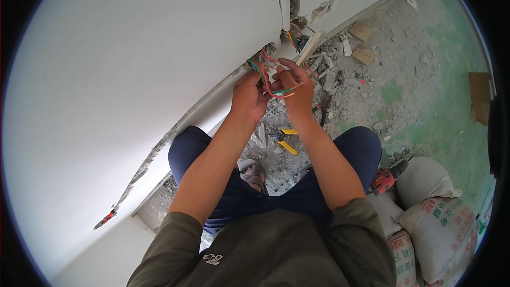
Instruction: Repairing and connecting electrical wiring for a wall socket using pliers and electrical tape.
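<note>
Both my hands meet at a broken-out hole low in the white wall [159, 37], where red and green electrical wires [264, 77] come out. My left hand [248, 95] is closed around part of the wires, its fingers largely hidden behind them. Close beside it, my right hand [297, 87] pinches at the wires with thumb and forefinger. Bared copper ends [292, 91] stick out across the right hand. More wires in yellow, green and red [291, 37] show in the gap just beyond. On the floor below my hands lies a yellow-handled hand tool [288, 141], its head hard to make out.
Rubble [340, 74] covers the floor along the wall. A pale strip [310, 48] leans by the gap. Small brown boards [364, 56] lie farther right. Filled sacks [438, 234] and a red power drill [386, 178] are by my right knee. A red-handled tool [105, 218] is far left.
</note>
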A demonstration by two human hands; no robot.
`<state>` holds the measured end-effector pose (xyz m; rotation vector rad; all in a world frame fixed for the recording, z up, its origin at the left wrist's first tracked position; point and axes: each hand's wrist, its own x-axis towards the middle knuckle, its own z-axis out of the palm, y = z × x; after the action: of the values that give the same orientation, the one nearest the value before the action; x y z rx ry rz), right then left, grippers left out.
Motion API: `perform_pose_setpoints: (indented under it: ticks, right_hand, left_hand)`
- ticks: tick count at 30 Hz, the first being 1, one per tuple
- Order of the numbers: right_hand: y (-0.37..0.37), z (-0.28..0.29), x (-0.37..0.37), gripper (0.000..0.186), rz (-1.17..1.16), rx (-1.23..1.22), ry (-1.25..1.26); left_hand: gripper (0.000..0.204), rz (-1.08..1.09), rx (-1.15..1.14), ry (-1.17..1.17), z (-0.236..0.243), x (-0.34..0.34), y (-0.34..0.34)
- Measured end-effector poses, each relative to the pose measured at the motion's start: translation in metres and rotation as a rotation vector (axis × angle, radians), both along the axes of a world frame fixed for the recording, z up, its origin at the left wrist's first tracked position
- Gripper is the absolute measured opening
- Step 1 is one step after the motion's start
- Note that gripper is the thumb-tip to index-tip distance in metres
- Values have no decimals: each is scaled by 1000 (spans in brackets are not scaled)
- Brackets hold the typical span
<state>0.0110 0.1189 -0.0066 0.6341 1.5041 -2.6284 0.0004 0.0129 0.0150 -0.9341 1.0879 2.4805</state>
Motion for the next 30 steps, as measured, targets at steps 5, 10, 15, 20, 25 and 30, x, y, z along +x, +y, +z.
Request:
perform_pose_setpoints:
  ticks: [5,10,15,20,25,30]
  right_hand:
    - [-3,3,2,26,28,-18,60]
    - [-2,2,-1,26,35,-127,0]
    - [-1,0,-4,25,101,-86,11]
    - [0,-19,-7,20,113,176,115]
    - [-4,-18,-2,26,23,486,255]
    - [0,-32,-7,24,-62,1084,549]
  left_hand:
    - [16,-26,-7,-11,-1,0,-2]
    - [14,-18,-21,-13,-8,-1,-4]
    - [12,-29,-19,-6,-2,0,-3]
    - [12,3,-31,-41,-2,-1,-2]
    - [11,-7,-3,-38,-7,-2,-5]
    - [10,-16,1,-28,-5,-2,-4]
